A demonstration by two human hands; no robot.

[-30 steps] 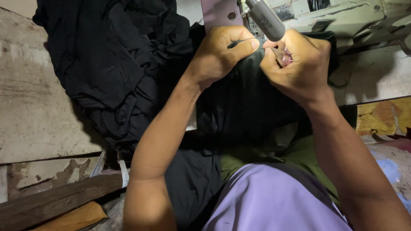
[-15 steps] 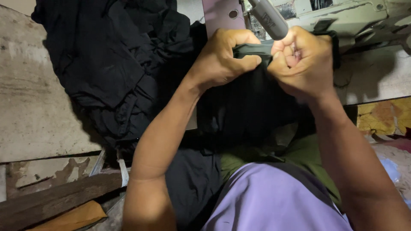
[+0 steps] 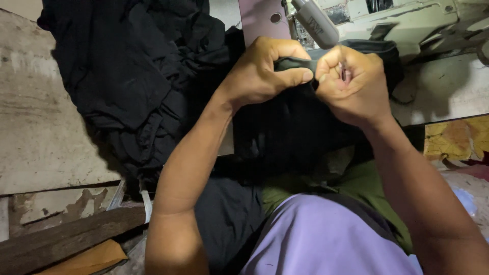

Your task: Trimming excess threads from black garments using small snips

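**Both Hands Clenched on a Dark Fabric Edge**

Spread across the worn pale table [image 3: 46, 127], from ten o'clock down toward eight: a big heap of black cloth [image 3: 137, 76], rumpled and folded over itself. At one to two o'clock, a pale sewing machine [image 3: 407, 20], its grey cylindrical part [image 3: 316, 23] angled down just above the hands. Behind that, at twelve o'clock, a mauve panel [image 3: 262, 20] with a small round hole.

Hanging from centre toward six o'clock — the black garment [image 3: 290, 132], draped down over the lap, with green cloth [image 3: 367, 183] and lilac cloth [image 3: 316, 239] below it. At eight o'clock, a dark wooden plank [image 3: 66, 237].

At centre, slightly toward twelve: left hand [image 3: 262, 71] curled tight, thumb pressed along the top of the garment's folded edge [image 3: 295, 63], fingers wrapped over it. Touching it at one o'clock, right hand [image 3: 351, 84] closed into a fist on the same edge — fingers fully folded in, a sliver of something pale between them, too small to tell what.
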